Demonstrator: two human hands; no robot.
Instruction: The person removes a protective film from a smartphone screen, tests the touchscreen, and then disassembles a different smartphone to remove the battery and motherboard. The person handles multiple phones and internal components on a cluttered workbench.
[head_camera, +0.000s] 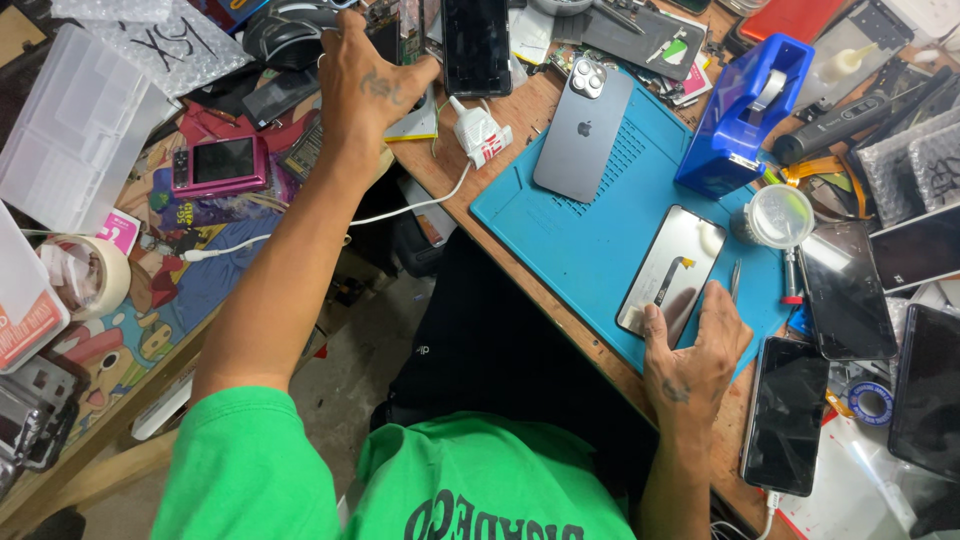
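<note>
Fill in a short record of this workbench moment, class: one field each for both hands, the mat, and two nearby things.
left hand: reaching far over the cluttered desk, fingers down among small parts
right hand: resting on a loose black phone screen panel
mat: blue rubber repair mat
on mat: grey phone, lying back up
nearby: blue plastic tape dispenser, at the mat's far edge

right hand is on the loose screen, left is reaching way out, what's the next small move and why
Probably draw the left hand back from the clutter to the blue mat. The right hand only rests its fingertips on the screen panel, which lies flat and loose with its flex cable up, so a second hand would likely steady it.
</note>
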